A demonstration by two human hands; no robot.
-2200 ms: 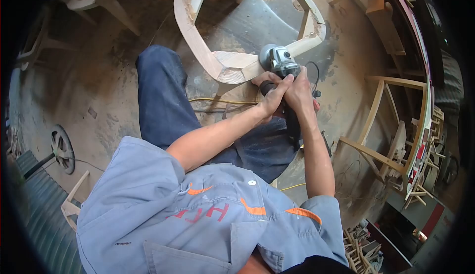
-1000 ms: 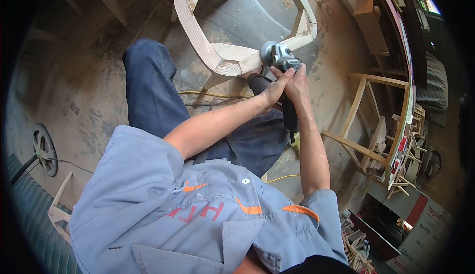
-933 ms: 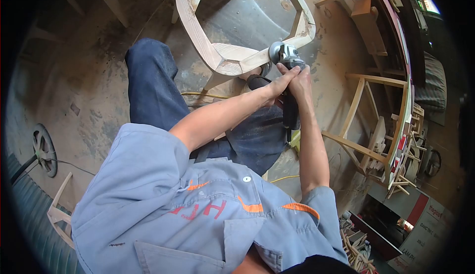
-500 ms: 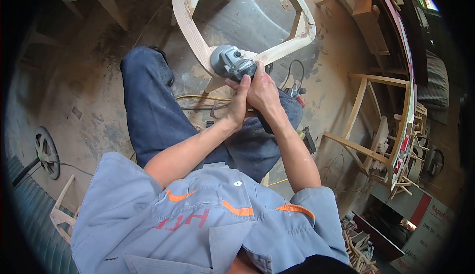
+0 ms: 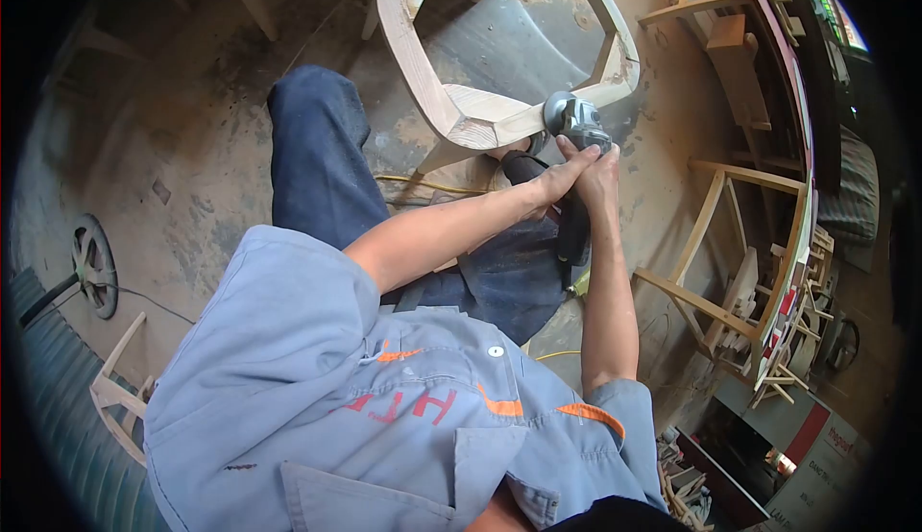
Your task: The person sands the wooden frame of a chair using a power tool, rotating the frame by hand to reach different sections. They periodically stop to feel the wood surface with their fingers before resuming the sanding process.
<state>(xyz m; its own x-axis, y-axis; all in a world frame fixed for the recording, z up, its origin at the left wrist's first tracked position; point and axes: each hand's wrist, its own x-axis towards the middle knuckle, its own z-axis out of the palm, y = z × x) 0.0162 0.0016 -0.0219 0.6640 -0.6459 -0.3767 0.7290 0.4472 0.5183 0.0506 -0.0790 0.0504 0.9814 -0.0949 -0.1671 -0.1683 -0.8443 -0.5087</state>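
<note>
A wooden frame (image 5: 415,47) with an open middle and angled corners stands at the top centre. Against its lower right rail is the disc of a grey angle grinder (image 5: 582,125). My left hand (image 5: 565,175) is wrapped round the grinder's body from the left, thumb on top. From the right, my right hand (image 5: 599,179) grips the same body, its fingers partly hidden. The grinder's dark handle end hangs below both hands. Bare pale wood shows at the frame's near corner, left of the disc.
Chair frames (image 5: 696,292) and wooden parts line the right side. A spoked wheel (image 5: 93,265) stands at the left, near a small wooden frame (image 5: 120,397). A yellow cord (image 5: 432,184) runs over the floor beside my knee.
Both hands and the grinder have moved right, from the frame's near corner along the lower right rail. The view has shifted, so the frame appears further right.
</note>
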